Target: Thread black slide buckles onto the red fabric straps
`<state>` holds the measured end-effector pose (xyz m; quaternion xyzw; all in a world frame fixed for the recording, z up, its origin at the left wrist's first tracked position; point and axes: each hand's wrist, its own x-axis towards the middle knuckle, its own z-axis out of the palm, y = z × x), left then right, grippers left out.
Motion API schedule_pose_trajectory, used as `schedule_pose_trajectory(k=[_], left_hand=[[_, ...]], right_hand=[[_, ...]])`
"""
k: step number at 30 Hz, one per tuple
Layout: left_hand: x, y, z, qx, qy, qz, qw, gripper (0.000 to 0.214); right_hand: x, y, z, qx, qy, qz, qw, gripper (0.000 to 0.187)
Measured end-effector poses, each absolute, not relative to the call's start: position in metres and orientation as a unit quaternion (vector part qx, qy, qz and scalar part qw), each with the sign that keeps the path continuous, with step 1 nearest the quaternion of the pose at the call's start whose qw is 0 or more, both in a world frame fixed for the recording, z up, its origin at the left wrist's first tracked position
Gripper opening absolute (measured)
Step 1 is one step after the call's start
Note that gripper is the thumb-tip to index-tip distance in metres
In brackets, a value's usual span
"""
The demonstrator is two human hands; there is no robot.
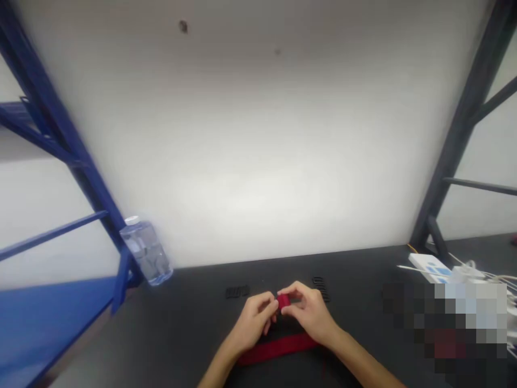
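In front of me, over the black table, my right hand (305,307) pinches a small red piece (284,301) that looks like folded strap. My left hand (258,317) is closed, its thumb and fingertips at the left edge of the same piece. Below both hands a flat red strap (274,349) lies across the table, its right end hidden by my right wrist. Whether it joins the held piece cannot be seen. Small black pieces like strap slides (237,292) lie beyond my left hand, and a similar row of black pieces (320,288) lies behind my right hand.
A clear bottle with a white cap (147,250) stands at the left by a blue metal post (86,167). To the right are a dark post (452,145), a white and blue box (430,265) and white cables. A pale wall (250,161) rises behind the table (181,323).
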<state>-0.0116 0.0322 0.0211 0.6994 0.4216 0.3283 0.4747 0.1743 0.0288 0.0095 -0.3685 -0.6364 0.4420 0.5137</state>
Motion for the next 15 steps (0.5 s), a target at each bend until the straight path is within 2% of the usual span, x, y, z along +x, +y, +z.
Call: schedule_pose_trajectory(k=[5,10,15], left_hand=[[-0.015,0.035,0.02,0.696,0.421,0.344,0.469,0.035],[-0.014,0.032,0.029,0.733,0.429,0.384,0.363,0.022],[-0.013,0.03,0.032,0.753,0.439,0.379,0.31,0.017]], right_hand=[[0.176,0.029,0.015,-0.355,-0.605,0.454,0.549,0.017],[0.175,0.03,0.013,-0.359,-0.6,0.445,0.56,0.018],[0.174,0.028,0.015,-0.378,-0.609,0.426,0.553,0.026]])
